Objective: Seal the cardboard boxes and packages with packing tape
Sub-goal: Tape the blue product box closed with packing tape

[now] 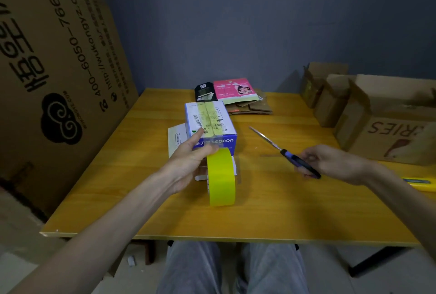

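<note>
Far left of the frame there's a huge printed cardboard sheet [59,69] leaning against the wall, right beside the yellow wooden table [141,211].

Moving in, the person's left hand [188,159] is on the blue and white box [210,123] sitting mid-frame on the table. The index finger lies straight along the top left edge and the thumb presses across the front face. The other fingers are hidden behind the tape roll, so I honestly can't tell if that hand is gripping anything or just pressing.

A strip of yellowish tape runs down the middle of the box top and over the front, straight into the yellow tape roll [221,178], which stands on edge just in front of the box. The box sits on a flat white package [175,140].

Behind it, at the far edge of the table, there's a small black box [204,91], a pink package [233,89] and some flattened cardboard [254,106].

To the right, the right hand [335,164] is curled round the dark handles of a pair of scissors [283,149], blades together and pointing toward the upper left, held apart from the box.

At the far right are a few open cardboard boxes [389,123], and a yellow thing [420,184] at the frame edge that's too cut off to identify.
</note>
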